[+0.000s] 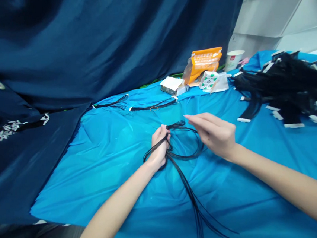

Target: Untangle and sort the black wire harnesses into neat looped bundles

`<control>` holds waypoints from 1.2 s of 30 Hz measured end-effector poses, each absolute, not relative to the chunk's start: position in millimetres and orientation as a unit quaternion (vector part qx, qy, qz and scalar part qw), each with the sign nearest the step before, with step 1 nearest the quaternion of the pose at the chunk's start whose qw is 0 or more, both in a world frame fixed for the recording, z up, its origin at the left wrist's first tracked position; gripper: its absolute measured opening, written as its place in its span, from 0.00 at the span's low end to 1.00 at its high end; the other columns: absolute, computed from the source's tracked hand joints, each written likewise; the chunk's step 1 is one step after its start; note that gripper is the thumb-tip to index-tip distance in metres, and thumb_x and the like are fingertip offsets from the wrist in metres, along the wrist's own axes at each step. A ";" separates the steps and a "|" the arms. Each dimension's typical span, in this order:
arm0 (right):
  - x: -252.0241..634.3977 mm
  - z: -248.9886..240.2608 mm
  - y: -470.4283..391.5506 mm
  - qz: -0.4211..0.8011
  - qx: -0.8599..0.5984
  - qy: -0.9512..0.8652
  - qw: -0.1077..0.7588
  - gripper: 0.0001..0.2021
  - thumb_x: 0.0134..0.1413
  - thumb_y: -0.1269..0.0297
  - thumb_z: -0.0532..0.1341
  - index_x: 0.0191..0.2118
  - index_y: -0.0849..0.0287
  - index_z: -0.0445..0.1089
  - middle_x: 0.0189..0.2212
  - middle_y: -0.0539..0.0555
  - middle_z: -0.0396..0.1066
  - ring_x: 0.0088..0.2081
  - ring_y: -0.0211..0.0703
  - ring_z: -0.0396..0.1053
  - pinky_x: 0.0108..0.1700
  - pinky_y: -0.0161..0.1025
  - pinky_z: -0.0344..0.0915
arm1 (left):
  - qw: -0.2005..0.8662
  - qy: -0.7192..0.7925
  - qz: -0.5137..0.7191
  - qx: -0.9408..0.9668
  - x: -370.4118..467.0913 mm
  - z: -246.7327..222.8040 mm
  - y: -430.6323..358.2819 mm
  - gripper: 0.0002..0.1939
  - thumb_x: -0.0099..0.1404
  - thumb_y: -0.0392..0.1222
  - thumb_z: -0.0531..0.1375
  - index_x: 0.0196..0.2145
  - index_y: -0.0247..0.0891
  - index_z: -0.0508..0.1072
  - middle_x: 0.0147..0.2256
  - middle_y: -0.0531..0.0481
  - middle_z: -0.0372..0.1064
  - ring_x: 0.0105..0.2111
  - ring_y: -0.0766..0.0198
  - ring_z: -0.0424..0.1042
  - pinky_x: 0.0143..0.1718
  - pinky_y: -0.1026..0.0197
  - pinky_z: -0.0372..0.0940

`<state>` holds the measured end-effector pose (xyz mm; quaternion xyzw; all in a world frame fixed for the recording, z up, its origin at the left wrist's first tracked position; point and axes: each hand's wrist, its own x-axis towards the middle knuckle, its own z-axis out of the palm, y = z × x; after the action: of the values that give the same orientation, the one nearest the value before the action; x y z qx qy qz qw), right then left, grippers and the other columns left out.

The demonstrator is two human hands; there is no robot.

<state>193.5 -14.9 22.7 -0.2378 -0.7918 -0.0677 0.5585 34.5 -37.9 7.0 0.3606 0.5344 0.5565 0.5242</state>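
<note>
While the left hand (160,147) clamps a looped bundle of black wires (185,180), the right hand (217,134) is at its right side, fingers drawn together.
Held over a bright blue cloth (116,149), the bundle trails down on its near side; whether the right hand pinches any of it, I cannot tell. Beyond the bundle lie two shorter wire harnesses (112,104), one with a thin tan rubber band (154,108) against it. Farther behind the bundle are a small carton (173,85), an orange pouch (206,64), a white-and-green packet (213,82) and a paper cup (234,61). Right of the bundle sits a heap of black cables (289,84).
</note>
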 end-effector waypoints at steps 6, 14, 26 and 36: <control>180.6 4.9 -18.7 -0.014 -0.209 -0.851 0.482 0.12 0.60 0.74 0.49 0.46 0.63 0.65 0.35 0.56 0.74 0.34 0.38 0.73 0.36 0.33 0.69 | 0.499 0.531 0.575 0.373 38.9 5.8 -39.7 0.25 0.57 0.63 0.52 0.27 0.35 0.63 0.19 0.56 0.55 0.14 0.76 0.49 0.14 0.71 0.44; 175.9 3.3 -19.9 -0.046 -0.263 -0.848 0.457 0.05 0.59 0.72 0.54 0.36 0.63 0.66 0.33 0.57 0.71 0.32 0.40 0.71 0.31 0.34 0.67 | 0.498 0.501 0.599 0.378 44.9 5.0 -41.0 0.19 0.60 0.57 0.54 0.27 0.35 0.63 0.19 0.57 0.56 0.14 0.76 0.49 0.13 0.70 0.44; 173.9 1.5 -18.8 -0.022 -0.273 -0.841 0.466 0.06 0.58 0.72 0.54 0.35 0.63 0.67 0.33 0.58 0.69 0.32 0.40 0.68 0.32 0.35 0.67 | 0.494 0.481 0.614 0.383 46.1 6.1 -42.2 0.18 0.62 0.54 0.54 0.25 0.35 0.62 0.19 0.57 0.55 0.13 0.77 0.49 0.12 0.70 0.44; 171.8 3.8 -19.7 0.048 -0.292 -0.820 0.490 0.05 0.58 0.70 0.55 0.34 0.60 0.67 0.31 0.55 0.67 0.31 0.39 0.67 0.32 0.35 0.65 | 0.490 0.480 0.614 0.391 46.1 1.7 -41.2 0.20 0.59 0.57 0.54 0.26 0.35 0.62 0.18 0.58 0.55 0.13 0.77 0.49 0.12 0.70 0.44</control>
<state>171.8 -19.7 3.8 -0.2917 -0.8202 0.0479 0.4899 46.1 -41.2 1.7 0.3909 0.4799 0.6138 0.4900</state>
